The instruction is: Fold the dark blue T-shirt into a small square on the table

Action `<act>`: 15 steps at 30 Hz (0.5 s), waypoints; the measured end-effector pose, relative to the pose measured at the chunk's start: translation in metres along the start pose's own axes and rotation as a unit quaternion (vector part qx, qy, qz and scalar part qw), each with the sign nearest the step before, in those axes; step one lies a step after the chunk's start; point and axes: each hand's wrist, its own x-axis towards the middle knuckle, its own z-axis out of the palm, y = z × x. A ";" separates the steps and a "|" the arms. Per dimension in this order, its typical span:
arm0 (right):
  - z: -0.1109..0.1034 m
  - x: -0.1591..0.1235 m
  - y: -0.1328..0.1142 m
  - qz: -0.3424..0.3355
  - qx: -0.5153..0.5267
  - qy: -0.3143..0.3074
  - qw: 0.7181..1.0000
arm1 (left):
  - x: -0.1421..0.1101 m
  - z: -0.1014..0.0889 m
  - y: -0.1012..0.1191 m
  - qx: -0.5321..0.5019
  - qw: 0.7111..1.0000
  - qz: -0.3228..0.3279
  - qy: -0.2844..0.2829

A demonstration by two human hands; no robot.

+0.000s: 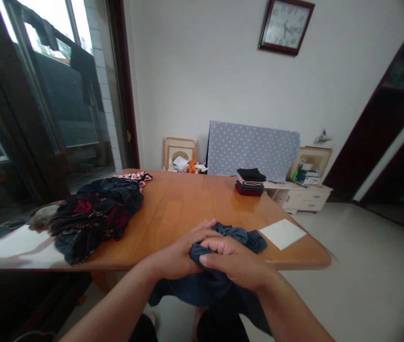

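Observation:
A dark blue garment [209, 285] is bunched in both my hands at the table's near edge. Part of it lies crumpled on the wood beyond my fingers, and the rest hangs down over my legs. My left hand [182, 249] is closed over the cloth, its thumb and part of its fingers hidden. Curled fingers and thumb of my right hand [239, 263] pinch a fold right beside the left one. The garment's kind cannot be made out.
A heap of dark and patterned clothes [95, 213] covers the left end of the wooden table [173, 209]. Folded clothes [250, 182] are stacked at the far right, with a white sheet [283, 233] nearer. A low white cabinet [303, 199] stands behind.

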 end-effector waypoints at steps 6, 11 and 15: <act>-0.018 -0.020 -0.023 0.001 0.069 0.072 0.995 | 0.014 -0.002 0.015 -0.269 0.959 -0.079 -0.034; -0.035 -0.030 -0.044 -0.047 0.131 0.189 0.972 | 0.010 -0.025 0.027 -0.247 0.958 -0.137 -0.035; -0.051 -0.035 -0.065 -0.121 0.118 0.293 0.941 | 0.001 -0.048 0.022 -0.151 0.976 -0.144 -0.064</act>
